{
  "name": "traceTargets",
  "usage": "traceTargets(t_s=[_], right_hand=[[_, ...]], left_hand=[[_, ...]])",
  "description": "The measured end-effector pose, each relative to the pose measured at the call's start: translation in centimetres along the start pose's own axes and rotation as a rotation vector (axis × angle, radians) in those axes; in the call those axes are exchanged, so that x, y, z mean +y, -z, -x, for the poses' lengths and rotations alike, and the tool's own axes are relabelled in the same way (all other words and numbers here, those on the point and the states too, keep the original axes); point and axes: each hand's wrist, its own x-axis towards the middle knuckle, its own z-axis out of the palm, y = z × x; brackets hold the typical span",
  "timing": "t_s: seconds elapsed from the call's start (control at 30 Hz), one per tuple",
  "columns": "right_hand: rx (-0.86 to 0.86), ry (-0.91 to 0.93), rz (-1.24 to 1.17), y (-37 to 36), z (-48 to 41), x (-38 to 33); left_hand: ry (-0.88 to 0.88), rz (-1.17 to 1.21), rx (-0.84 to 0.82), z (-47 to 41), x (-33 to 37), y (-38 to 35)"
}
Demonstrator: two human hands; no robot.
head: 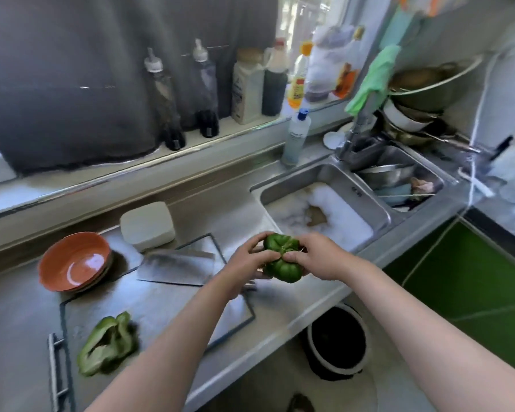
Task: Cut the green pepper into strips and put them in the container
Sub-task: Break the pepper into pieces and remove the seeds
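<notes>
A green pepper point(281, 258) is held stem side up over the counter edge, between the cutting board and the sink. My left hand point(246, 266) grips its left side and my right hand point(317, 257) grips its right side, both thumbs pressed at the stem. A second opened green pepper piece point(109, 343) lies at the left end of the steel cutting board point(161, 304). A cleaver point(176, 267) rests flat on the board's far side. An orange bowl point(75, 261) and a white lidded container point(147, 226) stand behind the board.
A sink point(318, 215) with foamy water lies right of the board, with a second basin full of dishes beyond. Bottles line the window ledge, and a dish soap bottle point(295, 138) stands by the tap. A black bin point(336, 343) sits on the floor below the counter edge.
</notes>
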Motion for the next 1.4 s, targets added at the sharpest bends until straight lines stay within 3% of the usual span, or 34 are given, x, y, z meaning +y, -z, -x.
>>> traceTargets(t_s=[0.17,0.43,0.67,0.83,1.1,1.4], right_hand=[[-0.012,-0.105,-0.127,5.7,4.8,8.1],[-0.016,-0.347,-0.155,10.2,9.8,20.1],[0.044,-0.522,-0.011,7.1,10.2,28.7],[0.024,-0.504,-0.063,4.2,8.7,31.8],[0.192,-0.544,0.236,5.9,8.7,29.3],[0.102,-0.232,-0.225,6.5,4.8,15.5]], left_hand=[[0.091,-0.019,-0.195,-2.9,-2.1,-8.9],[0.179,-0.149,-0.196,-5.6,-4.5,-17.9],[0.227,-0.294,-0.216,-7.4,-6.2,-20.9],[0.240,-0.287,-0.203,-8.7,-7.2,-21.5],[0.228,-0.210,-0.197,-8.4,-7.0,-20.5],[0.153,0.033,-0.093,-4.6,-3.2,-15.0]])
